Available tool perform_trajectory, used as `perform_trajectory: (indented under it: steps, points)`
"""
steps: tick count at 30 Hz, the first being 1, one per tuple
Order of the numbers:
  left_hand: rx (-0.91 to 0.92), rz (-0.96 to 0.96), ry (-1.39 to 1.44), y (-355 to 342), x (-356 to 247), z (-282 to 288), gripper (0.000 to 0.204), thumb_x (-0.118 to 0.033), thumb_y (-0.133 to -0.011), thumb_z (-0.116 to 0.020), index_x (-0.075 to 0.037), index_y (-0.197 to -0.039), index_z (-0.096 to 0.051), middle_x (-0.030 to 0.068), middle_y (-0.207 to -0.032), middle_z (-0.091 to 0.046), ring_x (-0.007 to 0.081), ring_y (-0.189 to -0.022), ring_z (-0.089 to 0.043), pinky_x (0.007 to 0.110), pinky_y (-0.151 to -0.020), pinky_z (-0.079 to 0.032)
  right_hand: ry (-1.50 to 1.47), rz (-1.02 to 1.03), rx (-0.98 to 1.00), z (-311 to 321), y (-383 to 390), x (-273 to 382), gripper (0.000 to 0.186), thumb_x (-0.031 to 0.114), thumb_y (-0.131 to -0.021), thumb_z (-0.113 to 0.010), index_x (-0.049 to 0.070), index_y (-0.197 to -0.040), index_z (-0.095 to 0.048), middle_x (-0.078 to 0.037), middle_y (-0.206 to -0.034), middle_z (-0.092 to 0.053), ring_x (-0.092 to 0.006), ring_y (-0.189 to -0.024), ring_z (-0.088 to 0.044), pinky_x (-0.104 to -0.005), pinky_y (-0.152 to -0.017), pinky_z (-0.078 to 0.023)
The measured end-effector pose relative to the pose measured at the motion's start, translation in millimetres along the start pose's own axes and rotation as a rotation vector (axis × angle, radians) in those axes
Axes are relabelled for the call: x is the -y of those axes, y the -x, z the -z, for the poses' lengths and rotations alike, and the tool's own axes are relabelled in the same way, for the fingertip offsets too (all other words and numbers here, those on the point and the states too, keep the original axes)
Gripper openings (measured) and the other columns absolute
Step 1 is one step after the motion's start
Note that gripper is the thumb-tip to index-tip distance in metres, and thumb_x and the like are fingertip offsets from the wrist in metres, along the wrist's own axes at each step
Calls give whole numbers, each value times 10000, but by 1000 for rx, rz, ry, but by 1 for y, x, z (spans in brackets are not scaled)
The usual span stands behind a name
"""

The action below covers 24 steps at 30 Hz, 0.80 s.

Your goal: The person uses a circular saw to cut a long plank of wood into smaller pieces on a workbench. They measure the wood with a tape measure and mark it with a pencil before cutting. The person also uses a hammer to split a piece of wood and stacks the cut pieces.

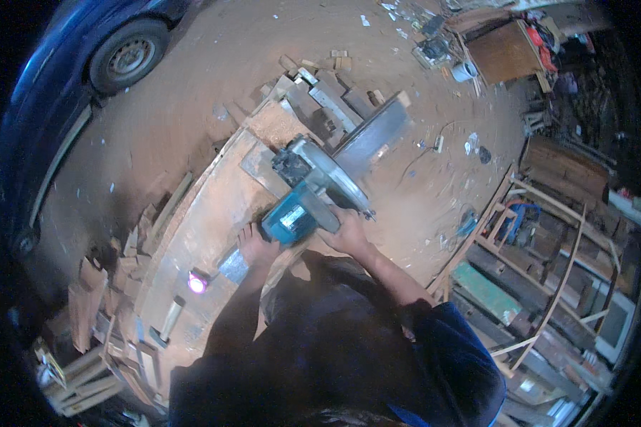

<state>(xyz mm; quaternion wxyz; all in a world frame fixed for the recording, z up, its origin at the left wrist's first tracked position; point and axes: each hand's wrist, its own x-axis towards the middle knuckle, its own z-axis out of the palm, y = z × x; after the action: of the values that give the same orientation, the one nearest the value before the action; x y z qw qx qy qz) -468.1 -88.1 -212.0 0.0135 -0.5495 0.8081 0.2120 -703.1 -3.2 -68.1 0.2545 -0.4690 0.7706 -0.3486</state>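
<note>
A teal circular saw point(290, 217) with a silver blade guard point(327, 171) lies slanted over the wooden work surface point(203, 206). My right hand point(347, 233) is closed round its handle. Beside the rear of the motor housing, my left hand point(258, 248) has its fingers bent over a grey board point(233, 265), partly covering it. On the saw's far side, a long grey board point(377, 135) juts out over the ground. The saw hides whether these are one piece. Sawdust covers much of the work surface.
A lit lamp point(197, 282) and a hammer point(169, 320) lie on the work surface to the left. Wood offcuts point(96, 299) are piled at its left, with more at its far end. A wooden frame point(548, 206) and planks stand right. A blue car point(28, 142) is far left.
</note>
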Motion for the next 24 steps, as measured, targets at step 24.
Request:
perform_trajectory:
  steps: [24]
  points:
    - [-330, -219, -45, 3, 24, -46, 706, -448, -886, -654, 84, -1332, -522, 342, -1240, -607, 533, -1174, -544, 605, -1071, -388, -183, -70, 196, 7, -19, -3, 600, 320, -773, -740, -6, -1266, -634, -296, -971, -696, -445, -940, -684, -505, -866, -555]
